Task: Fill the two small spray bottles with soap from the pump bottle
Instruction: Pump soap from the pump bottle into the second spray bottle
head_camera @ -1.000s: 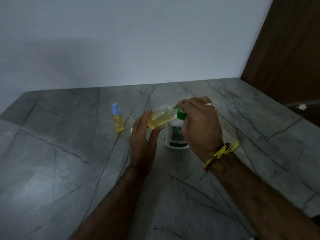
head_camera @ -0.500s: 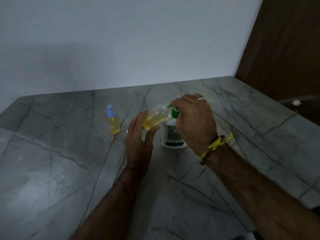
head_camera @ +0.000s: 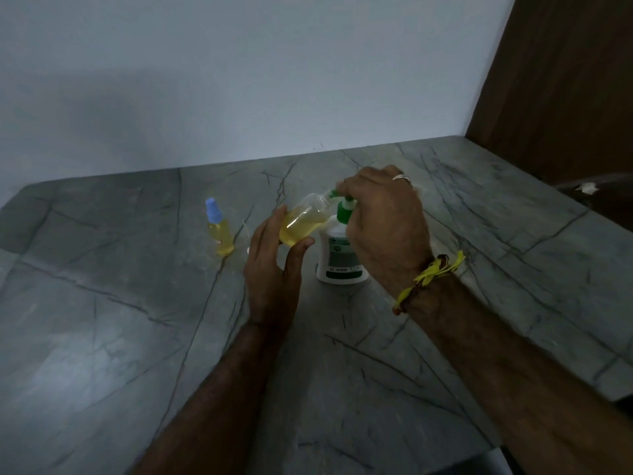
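The left hand (head_camera: 274, 265) grips a small clear plastic spray bottle without its cap (head_camera: 303, 221), thumb on the near side and fingers behind it. The bottle is tilted, its open neck pointing up and to the right, and yellow soap fills roughly its lower half. Its neck meets the green nozzle of a white pump bottle with a green pump head and green label (head_camera: 340, 255), which stands upright on the grey veined stone worktop (head_camera: 102, 337). The right hand (head_camera: 383, 228) is curled over the top of the green pump head, fingers bent down around it; a silver ring (head_camera: 401, 177) sits on one finger and a yellow and brown thread band (head_camera: 428, 275) is tied at the wrist. To the left of the left hand, apart from it, a second small clear spray bottle with a light blue cap (head_camera: 219, 229) stands upright on the worktop, filled with yellow soap nearly to its neck. A pale grey wall (head_camera: 239, 80) rises behind the worktop, and a dark brown wooden panel (head_camera: 565, 80) stands at the far right.
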